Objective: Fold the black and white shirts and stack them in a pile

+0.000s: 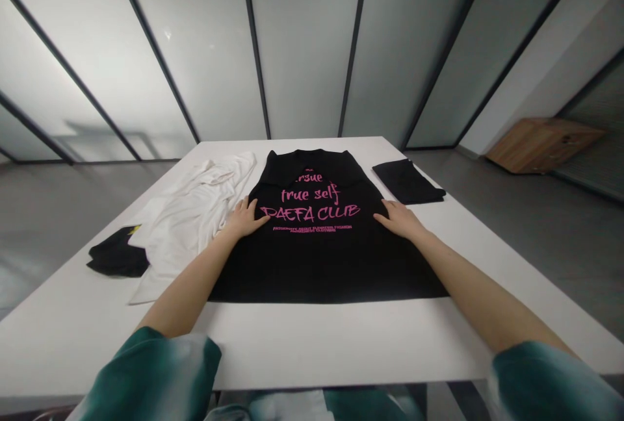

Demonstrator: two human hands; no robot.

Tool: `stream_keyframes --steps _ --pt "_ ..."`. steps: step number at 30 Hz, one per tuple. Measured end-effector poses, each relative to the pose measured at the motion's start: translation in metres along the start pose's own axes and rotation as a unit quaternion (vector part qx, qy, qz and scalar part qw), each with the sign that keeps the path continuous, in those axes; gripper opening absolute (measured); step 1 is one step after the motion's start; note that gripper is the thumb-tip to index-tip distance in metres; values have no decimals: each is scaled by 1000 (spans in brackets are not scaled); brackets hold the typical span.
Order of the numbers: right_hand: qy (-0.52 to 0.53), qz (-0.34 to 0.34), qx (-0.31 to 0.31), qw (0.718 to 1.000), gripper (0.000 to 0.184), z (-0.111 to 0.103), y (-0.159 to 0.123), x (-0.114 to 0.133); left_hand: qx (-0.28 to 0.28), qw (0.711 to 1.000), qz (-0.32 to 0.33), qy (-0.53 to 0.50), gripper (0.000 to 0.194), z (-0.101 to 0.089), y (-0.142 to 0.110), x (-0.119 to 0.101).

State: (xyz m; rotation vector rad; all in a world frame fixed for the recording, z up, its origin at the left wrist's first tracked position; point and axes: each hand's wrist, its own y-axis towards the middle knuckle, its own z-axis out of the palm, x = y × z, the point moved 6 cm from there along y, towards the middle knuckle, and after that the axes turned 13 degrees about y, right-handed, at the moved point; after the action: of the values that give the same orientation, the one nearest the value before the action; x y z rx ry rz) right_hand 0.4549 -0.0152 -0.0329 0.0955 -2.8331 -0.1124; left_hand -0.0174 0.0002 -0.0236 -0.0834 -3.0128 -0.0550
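A black T-shirt [322, 265] with pink lettering lies spread on the white table [341, 343], its hem toward me. Its upper part looks folded over, covering some of the print. My left hand [242, 218] rests on the shirt's left edge, fingers stretched out flat. On the opposite edge lies my right hand [397, 218], also flat with the fingers apart. Neither hand grips the cloth. Left of the shirt, a rumpled white garment [188, 213] lies close to my left hand. A folded black garment [408, 182] sits beyond my right hand.
At the table's left side, a black cloth bundle [119, 255] with a bit of yellow lies partly under the white garment. Frosted glass panels [302, 44] stand behind the table. A wooden cabinet [541, 145] is on the floor at the right.
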Motion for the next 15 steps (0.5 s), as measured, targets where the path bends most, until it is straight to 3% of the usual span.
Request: stream_keyframes --steps 3,6,11,15 --pt "-16 42 -46 998 64 -9 -12 -1 -46 998 -41 4 88 -5 -7 9" --pt "-22 101 -50 993 55 -19 -22 -1 -45 996 -78 0 78 -11 -12 14" --pt "-7 192 64 979 55 -32 -32 -13 9 993 -113 -34 75 -17 -17 19" --pt "41 138 177 974 53 -35 -39 -13 41 993 -51 -99 89 -21 -13 27"
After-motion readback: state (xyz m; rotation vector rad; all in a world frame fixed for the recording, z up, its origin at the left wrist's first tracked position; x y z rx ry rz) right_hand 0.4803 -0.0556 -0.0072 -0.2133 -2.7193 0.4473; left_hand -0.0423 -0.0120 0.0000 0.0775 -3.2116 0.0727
